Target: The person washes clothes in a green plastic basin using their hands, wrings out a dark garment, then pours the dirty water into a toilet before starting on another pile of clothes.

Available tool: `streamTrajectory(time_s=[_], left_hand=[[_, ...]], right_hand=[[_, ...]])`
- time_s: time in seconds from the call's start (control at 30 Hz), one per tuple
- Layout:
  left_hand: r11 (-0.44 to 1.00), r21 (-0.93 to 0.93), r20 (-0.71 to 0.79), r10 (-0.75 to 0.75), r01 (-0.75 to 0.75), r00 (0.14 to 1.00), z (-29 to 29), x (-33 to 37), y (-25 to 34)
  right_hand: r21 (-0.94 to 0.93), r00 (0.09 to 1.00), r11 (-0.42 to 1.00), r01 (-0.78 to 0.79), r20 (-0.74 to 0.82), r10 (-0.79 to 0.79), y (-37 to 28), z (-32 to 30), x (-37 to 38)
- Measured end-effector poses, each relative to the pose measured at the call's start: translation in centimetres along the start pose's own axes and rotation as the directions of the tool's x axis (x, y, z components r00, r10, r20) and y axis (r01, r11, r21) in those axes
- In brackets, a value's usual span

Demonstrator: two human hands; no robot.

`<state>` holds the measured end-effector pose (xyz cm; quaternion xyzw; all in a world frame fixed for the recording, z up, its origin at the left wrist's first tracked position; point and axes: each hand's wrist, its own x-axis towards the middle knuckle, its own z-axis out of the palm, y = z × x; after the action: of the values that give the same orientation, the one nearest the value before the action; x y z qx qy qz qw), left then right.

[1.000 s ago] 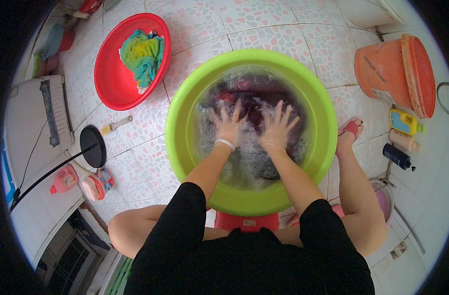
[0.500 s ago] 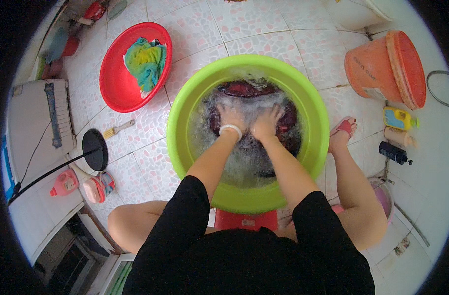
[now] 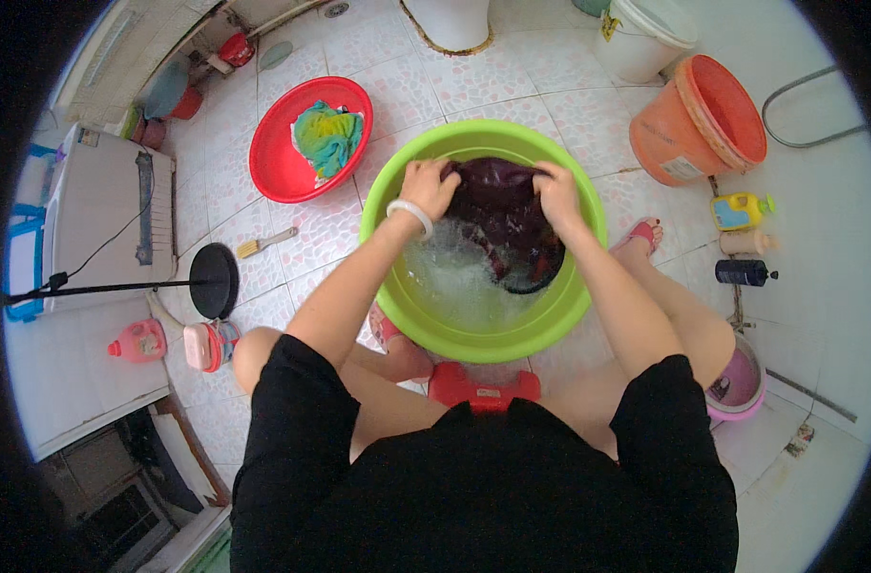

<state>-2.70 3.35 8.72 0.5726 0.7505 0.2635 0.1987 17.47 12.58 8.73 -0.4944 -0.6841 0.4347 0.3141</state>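
Observation:
A large green basin [image 3: 473,339] of soapy water stands on the tiled floor between my knees. A dark maroon garment [image 3: 500,205] hangs out of the water at the basin's far side. My left hand [image 3: 429,184], with a white bangle on the wrist, grips the garment's left edge. At its right edge my right hand [image 3: 556,191] is closed on the cloth. Both hands hold it above the foam.
A red basin [image 3: 283,167] with a green and yellow cloth [image 3: 326,137] lies at the left. An orange bucket [image 3: 698,119], a white bucket [image 3: 645,33] and bottles [image 3: 741,244] are at the right. A scrub brush [image 3: 263,244], a black stand base [image 3: 214,280] and a pink bottle [image 3: 137,341] sit at the left.
Both hands were pressing flat into the foam; they have moved to the far rim, closed on the maroon garment and lifted it partly out of the water.

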Motion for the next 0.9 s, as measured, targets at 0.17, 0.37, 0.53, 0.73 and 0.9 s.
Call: streamTrajectory(time_s=[0.17, 0.37, 0.53, 0.73, 0.9], left_hand=[[0.973, -0.228, -0.013, 0.024, -0.027, 1.000, -6.8, -0.2, 5.5], [0.884, -0.457, -0.139, 0.034, -0.095, 0.990, -9.7, -1.1, 8.1], [0.805, -0.591, 0.039, 0.087, -0.047, 0.995, -8.1, -2.1, 10.9], [0.645, -0.716, -0.016, 0.367, -0.267, 0.930, -6.4, -2.6, 11.7], [0.717, -0.662, 0.022, 0.308, -0.217, 0.951, -6.4, -2.1, 12.3]], right_hand=[[0.253, 0.999, 0.967, 0.022, 0.018, -0.027, -8.0, -3.1, -0.4], [0.718, 0.998, 0.696, -0.019, -0.028, 0.056, -13.7, -3.8, -0.9], [0.836, 0.952, 0.456, -0.306, 0.260, 0.162, -14.3, -4.1, -0.7], [0.829, 0.919, 0.456, -0.324, 0.390, -0.056, -16.4, -2.2, -1.9], [0.347, 0.964, 0.928, 0.135, 0.171, -0.204, -14.2, -1.1, 0.5]])
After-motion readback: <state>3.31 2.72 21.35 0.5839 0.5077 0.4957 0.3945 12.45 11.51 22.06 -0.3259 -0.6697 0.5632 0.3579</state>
